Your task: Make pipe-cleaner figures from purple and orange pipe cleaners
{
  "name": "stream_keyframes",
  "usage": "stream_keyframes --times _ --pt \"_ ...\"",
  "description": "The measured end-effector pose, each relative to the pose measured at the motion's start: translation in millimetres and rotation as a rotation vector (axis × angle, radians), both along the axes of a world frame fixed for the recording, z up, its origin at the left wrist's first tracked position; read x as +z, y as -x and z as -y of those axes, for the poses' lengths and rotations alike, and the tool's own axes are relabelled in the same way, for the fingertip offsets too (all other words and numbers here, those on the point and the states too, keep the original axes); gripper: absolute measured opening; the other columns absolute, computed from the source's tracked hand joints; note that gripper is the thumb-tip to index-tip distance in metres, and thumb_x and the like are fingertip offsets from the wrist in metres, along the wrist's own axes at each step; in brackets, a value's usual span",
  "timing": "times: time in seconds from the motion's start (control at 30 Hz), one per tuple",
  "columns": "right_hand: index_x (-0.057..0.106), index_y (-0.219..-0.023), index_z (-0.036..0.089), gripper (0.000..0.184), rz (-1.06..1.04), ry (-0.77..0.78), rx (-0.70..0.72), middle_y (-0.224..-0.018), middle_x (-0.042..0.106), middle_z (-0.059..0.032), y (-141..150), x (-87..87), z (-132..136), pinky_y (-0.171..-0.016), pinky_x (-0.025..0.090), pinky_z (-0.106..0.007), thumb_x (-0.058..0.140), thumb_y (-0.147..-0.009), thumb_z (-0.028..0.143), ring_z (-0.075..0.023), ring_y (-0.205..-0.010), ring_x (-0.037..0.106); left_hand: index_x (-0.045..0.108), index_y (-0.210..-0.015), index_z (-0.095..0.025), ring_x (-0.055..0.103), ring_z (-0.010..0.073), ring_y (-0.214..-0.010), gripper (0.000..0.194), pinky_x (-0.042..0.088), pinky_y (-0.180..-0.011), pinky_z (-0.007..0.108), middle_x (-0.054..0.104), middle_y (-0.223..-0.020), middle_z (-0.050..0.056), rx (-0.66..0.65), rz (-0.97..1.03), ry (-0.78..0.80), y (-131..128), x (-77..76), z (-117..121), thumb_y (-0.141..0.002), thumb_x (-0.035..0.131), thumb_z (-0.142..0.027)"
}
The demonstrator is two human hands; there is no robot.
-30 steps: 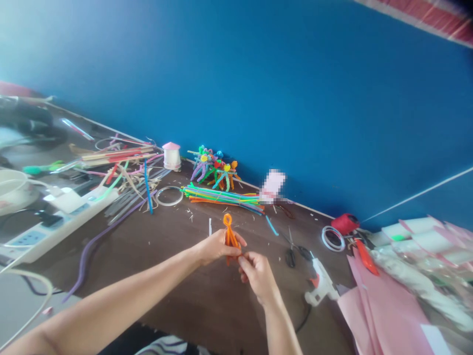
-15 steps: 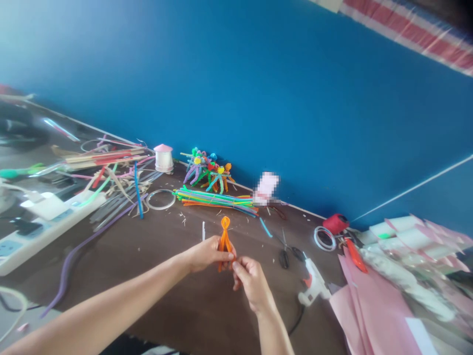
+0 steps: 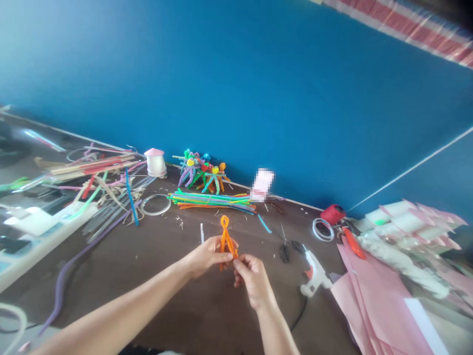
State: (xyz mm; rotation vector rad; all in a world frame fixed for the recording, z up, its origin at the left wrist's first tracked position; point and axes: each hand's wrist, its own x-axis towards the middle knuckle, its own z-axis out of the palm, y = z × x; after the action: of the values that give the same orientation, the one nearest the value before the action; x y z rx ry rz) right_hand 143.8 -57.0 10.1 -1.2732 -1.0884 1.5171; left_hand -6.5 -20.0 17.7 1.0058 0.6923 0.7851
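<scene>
An orange pipe cleaner (image 3: 224,231), bent into a small loop at the top with legs spreading below, is held upright over the dark table. My left hand (image 3: 210,255) grips its legs between thumb and fingers. Close beside it, my right hand (image 3: 251,276) pinches the end of the right-hand leg. Beyond them lies a bundle of coloured pipe cleaners (image 3: 212,199). Behind that bundle, several finished pipe-cleaner figures (image 3: 201,172) stand near the blue wall.
Scissors (image 3: 284,246) and a white glue gun (image 3: 314,273) lie on the right, near pink paper sheets (image 3: 364,301). A power strip (image 3: 48,241), loose pipe cleaners (image 3: 111,197) and a white pot with a pink top (image 3: 155,162) occupy the left. A clear ring (image 3: 155,204) lies nearby.
The view has shifted slightly. Both hands keep hold of the orange pipe cleaner; its right leg now angles further out toward my right fingers.
</scene>
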Motion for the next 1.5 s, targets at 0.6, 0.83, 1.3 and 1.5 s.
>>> stream_keyframes --times 0.6,0.83,1.3,1.5 --pt "0.061 -0.066 0.009 0.034 0.206 0.025 0.047 -0.051 0.061 -0.0029 8 -0.4 -2 -0.040 0.036 -0.017 0.057 -0.070 0.043 -0.0090 -0.041 0.053 0.057 -0.100 -0.013 0.048 0.0073 -0.051 0.041 0.036 -0.050 0.020 0.056 -0.065 0.000 0.271 -0.028 0.072 -3 -6.3 1 -0.068 0.062 -0.037" --pt "0.056 -0.055 0.011 0.032 0.208 0.072 0.037 -0.047 0.059 -0.0025 16 -4.6 4 -0.040 0.039 -0.018 0.059 -0.068 0.040 -0.0079 -0.036 0.050 0.059 -0.099 -0.012 0.050 0.0094 -0.054 0.043 0.038 -0.051 0.021 0.061 -0.069 0.002 0.302 -0.034 0.119 -2 -7.7 1 -0.065 0.065 -0.038" --pt "0.062 -0.070 0.013 0.032 0.336 -0.117 0.069 -0.055 0.062 -0.0018 -5 0.9 -4 -0.043 0.038 -0.017 0.052 -0.074 0.043 -0.0094 -0.043 0.054 0.064 -0.087 -0.013 0.047 0.0070 -0.048 0.039 0.036 -0.047 0.018 0.056 -0.059 -0.002 0.403 -0.035 0.212 6 -12.2 -16 -0.059 0.069 -0.040" --pt "0.063 -0.075 0.016 0.020 0.567 -0.264 0.008 -0.061 0.064 -0.0024 -20 -4.5 -35 -0.049 0.043 -0.022 0.049 -0.076 0.030 -0.0129 -0.049 0.057 0.064 -0.086 -0.013 0.050 0.0079 -0.054 0.037 0.038 -0.051 0.018 0.057 -0.061 -0.001 0.429 0.006 0.191 10 -24.2 -19 -0.059 0.070 -0.038"
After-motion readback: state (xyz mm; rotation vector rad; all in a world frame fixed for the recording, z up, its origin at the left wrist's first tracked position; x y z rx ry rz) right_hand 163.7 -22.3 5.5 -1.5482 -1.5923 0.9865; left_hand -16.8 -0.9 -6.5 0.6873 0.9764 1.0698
